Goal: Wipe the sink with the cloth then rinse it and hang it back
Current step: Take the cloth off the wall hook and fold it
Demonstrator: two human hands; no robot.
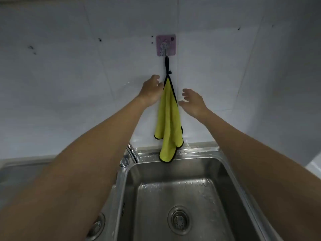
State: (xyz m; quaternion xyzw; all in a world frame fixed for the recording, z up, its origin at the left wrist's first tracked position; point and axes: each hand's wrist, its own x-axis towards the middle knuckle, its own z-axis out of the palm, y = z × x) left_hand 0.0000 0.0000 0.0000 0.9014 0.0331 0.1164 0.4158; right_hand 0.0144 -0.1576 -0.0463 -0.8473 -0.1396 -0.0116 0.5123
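Observation:
A yellow cloth [168, 122] with black edging hangs by a black loop from a pink stick-on wall hook [165, 44], its lower tip over the back rim of the steel sink [175, 154]. My left hand [151, 90] is at the cloth's upper left edge, fingers touching or just beside it. My right hand [192, 101] hovers a little right of the cloth, fingers spread, holding nothing. The sink basin is wet, with a round drain [178, 220] in its floor.
A chrome tap [132, 153] stands at the sink's back left corner, partly behind my left forearm. A second basin with its own drain [97, 226] lies to the left. White tiled wall behind; steel counter [20, 169] at left.

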